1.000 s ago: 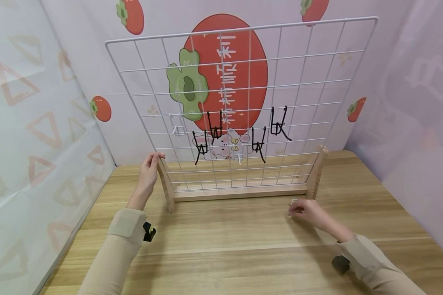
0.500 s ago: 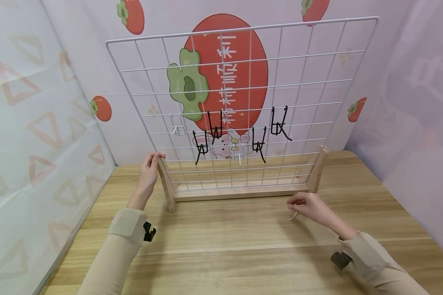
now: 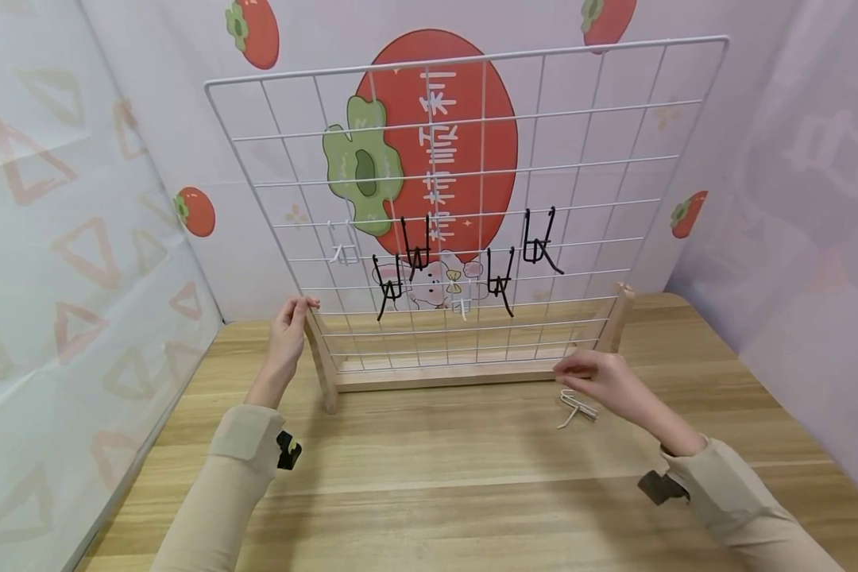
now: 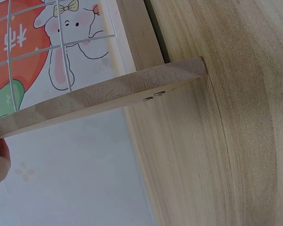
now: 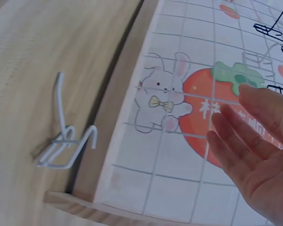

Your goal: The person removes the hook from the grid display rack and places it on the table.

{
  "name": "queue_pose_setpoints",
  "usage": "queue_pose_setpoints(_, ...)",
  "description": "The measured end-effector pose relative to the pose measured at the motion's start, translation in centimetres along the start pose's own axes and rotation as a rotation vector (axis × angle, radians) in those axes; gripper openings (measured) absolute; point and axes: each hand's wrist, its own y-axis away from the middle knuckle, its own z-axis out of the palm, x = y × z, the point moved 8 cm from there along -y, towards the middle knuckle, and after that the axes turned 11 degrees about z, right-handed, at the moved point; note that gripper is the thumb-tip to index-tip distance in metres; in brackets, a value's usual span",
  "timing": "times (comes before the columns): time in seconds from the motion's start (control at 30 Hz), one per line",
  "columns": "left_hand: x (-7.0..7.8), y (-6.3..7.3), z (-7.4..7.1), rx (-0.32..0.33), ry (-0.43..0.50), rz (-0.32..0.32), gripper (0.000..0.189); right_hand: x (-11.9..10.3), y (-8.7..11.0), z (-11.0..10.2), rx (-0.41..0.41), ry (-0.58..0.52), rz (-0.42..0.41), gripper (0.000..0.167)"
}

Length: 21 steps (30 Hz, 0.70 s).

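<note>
My left hand [image 3: 288, 332] pinches the top of the wooden stand's left upright [image 3: 322, 361], beside the white wire grid. In the left wrist view, only its fingertips [image 4: 2, 149] show at the upright's end. My right hand [image 3: 600, 379] hovers before the grid's lower right, fingers relaxed and nothing in them. Below it, a white wire hook [image 3: 577, 407] lies on the wooden table; the right wrist view shows this hook [image 5: 61, 141] beside the stand's base bar. Several black hooks [image 3: 500, 282] hang on the wire grid [image 3: 565, 165], along with two white hooks [image 3: 342, 244].
The stand's base bar [image 3: 465, 373] runs along the table [image 3: 429, 477] behind my hands. Its right upright [image 3: 615, 318] rises near my right hand. A cloth printed with persimmons [image 3: 465, 103] hangs behind the grid, and pale curtains [image 3: 57, 278] flank the table.
My right hand has moved up and away from the white wire hook, which now lies uncovered on the table. My left hand stays at the upright.
</note>
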Motion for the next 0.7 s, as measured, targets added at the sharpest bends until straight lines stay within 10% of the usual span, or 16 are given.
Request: queue_pose_setpoints(0.7,-0.4,-0.1,-0.1,0.008,0.006,0.009,0.035,-4.3,-2.6,-4.6,0.171,0.058,-0.039,0.022)
